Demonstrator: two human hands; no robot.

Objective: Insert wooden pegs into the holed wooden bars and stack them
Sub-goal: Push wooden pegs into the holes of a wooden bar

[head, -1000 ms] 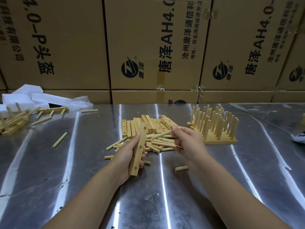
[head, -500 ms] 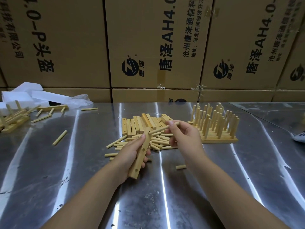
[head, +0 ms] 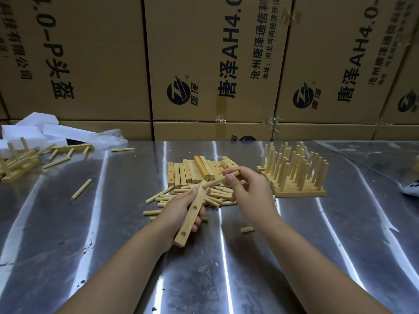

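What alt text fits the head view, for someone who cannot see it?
The left hand grips a holed wooden bar while the right hand pinches a peg, its tip at the bar's far end. Behind lie loose pegs and bars on a metal table.

This looks like a stockroom or small packing workshop, not anyone's home. A wall of brown shipping cartons (head: pixel 215 53) stands stacked right behind the worktop (head: pixel 249 279), each printed with the same round logo (head: pixel 178 94), Chinese lettering and "AH4.0", their seams closed with tape. The worktop is covered in scuffed, shiny sheet metal. Piecework lies on it in bulk: a heap of holed wooden bars (head: pixel 188 171), a scatter of loose pegs (head: pixel 217 197), and to the right a batch of pegged bars (head: pixel 294 175) bristling with upright dowels. At the far left, white foam blocks (head: pixel 38 120) and crumpled clear plastic film (head: pixel 108 137) lie beside more wooden pieces.
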